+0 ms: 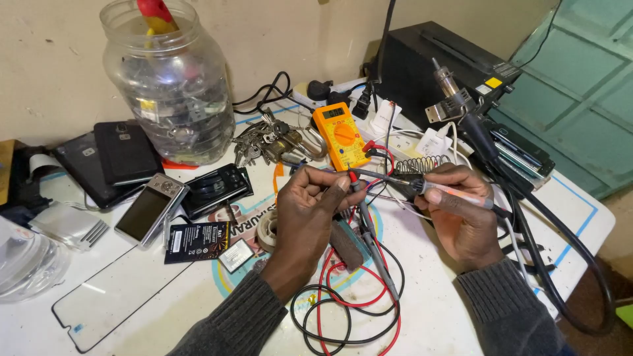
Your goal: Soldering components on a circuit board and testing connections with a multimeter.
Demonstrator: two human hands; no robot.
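Note:
My left hand [308, 211] is curled around something small near the table's middle; what it grips is hidden by the fingers, and a thin probe tip rests against them. My right hand [458, 211] holds a pen-like soldering iron [455, 194] with an orange-grey handle, its tip pointing left toward my left hand. A multimeter probe [370, 231] lies slanted between my hands, with red and black leads [349, 310] coiled below. The orange multimeter [340, 135] lies just beyond my hands.
A big clear jar [173, 86] of parts stands at back left, beside phones [125, 155], a silver camera [150, 207], a battery [196, 240] and keys [270, 140]. A black rework station [438, 66] with hot-air handle [461, 109] stands at back right. A glass screen sheet [112, 290] lies front left.

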